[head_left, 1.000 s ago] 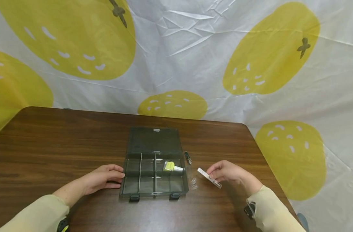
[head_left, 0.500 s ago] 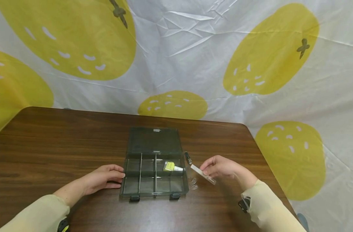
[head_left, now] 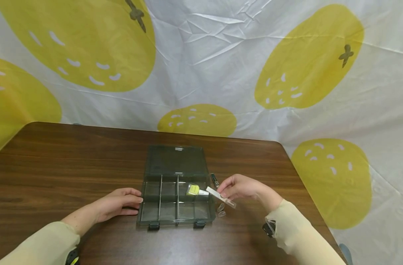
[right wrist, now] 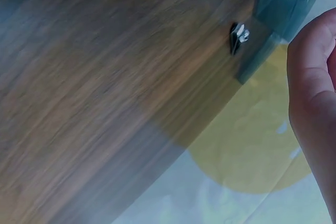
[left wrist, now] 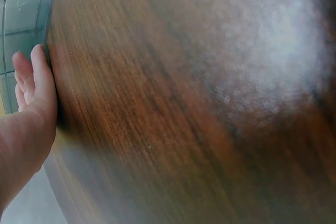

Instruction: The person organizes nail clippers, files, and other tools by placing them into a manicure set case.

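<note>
The right hand (head_left: 238, 187) pinches a slim clear plastic tube with a white strip inside (head_left: 220, 197), holding it slanted just above the right edge of the smoky grey translucent plastic compartment box (head_left: 175, 198); the tube's upper end reaches over the box's rim, its lower end hangs over the desk. Just below the tube two small clear plastic pieces (head_left: 220, 210) lie on the dark brown wood-grain desk (head_left: 72, 162), beside the box's right wall. A small black and silver metal clip-like tool (head_left: 214, 180) lies on the desk behind the right hand, close to the box's right rear corner; the right wrist view shows it too (right wrist: 239, 36).

The left hand (head_left: 116, 203) rests on the desk with relaxed, nearly straight fingers (left wrist: 32, 72) touching the box's left wall, holding nothing. The box stands open, its lid laid flat behind it, dividers splitting it into compartments. A yellow and white small object (head_left: 195, 190) sits in the right rear compartment. Behind the desk hangs a white sheet printed with large yellow fruit shapes (head_left: 301, 55). No writing is readable anywhere.
</note>
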Demonstrator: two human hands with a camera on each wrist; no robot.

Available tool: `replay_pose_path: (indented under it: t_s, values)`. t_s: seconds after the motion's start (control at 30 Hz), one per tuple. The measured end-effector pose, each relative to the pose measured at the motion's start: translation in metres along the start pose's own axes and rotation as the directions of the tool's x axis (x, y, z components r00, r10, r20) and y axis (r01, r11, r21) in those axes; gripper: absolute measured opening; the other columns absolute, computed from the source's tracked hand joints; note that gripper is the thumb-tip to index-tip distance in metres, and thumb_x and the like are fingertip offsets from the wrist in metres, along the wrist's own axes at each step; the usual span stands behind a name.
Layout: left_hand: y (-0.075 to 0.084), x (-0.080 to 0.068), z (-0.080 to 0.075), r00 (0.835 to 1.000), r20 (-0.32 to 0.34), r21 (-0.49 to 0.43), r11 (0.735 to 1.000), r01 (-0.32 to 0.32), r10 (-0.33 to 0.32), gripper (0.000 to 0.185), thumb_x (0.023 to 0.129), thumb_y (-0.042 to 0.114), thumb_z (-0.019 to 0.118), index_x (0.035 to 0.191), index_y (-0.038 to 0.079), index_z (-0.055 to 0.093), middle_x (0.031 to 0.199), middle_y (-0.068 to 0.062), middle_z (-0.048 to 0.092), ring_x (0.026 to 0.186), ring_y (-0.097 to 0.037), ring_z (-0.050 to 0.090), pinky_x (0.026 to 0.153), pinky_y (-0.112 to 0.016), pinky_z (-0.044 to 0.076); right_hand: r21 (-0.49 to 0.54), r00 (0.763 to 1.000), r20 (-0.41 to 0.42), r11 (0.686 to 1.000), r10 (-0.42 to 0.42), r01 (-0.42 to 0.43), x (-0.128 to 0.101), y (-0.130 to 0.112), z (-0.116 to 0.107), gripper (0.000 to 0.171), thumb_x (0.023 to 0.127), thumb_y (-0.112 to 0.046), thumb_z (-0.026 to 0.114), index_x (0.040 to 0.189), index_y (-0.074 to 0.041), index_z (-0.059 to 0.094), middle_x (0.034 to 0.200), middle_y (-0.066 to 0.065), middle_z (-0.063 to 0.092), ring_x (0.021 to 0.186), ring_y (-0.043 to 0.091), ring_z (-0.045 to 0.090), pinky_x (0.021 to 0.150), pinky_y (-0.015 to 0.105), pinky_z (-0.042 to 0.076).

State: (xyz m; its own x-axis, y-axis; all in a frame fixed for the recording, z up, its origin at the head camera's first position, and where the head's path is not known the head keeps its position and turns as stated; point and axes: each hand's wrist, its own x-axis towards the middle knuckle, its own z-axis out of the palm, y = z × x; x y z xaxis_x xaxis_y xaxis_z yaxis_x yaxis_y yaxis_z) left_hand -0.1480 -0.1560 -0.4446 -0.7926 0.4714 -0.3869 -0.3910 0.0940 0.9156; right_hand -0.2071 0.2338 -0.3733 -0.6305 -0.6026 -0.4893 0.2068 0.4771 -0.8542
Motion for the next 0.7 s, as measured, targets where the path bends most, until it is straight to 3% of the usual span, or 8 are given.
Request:
replay_pose_path:
  t_s: [0.5,0.7]
  values:
    - [0.001,-0.001,0.002,1.000,-0.004,0.004,1.000,0.006,-0.006,0.050,0.091,0.018,0.055,0.125,-0.012,0.035,0.103,-0.005,0.050,0.093,-0.015,0.052,0.087,-0.033,0.054,-0.038,0.999,0.041,0.999,0.011,-0.010,0.021,-0.016,0.024,0.030,0.086,0.006,0.058,0.109,0.023,0.051,0.078,-0.005,0.063,0.071,0.005,0.058,0.064,0.017,0.052]
    - [0.000,0.000,0.001,1.000,-0.005,0.001,1.000,0.008,-0.008,0.049,0.091,0.017,0.055,0.125,-0.012,0.035,0.102,-0.005,0.051,0.092,-0.014,0.053,0.086,-0.033,0.054,-0.099,0.999,0.037,0.995,0.014,-0.010,0.029,-0.019,0.032,0.027,0.086,0.004,0.059,0.108,0.019,0.055,0.078,-0.005,0.061,0.070,0.006,0.057,0.064,0.018,0.052]
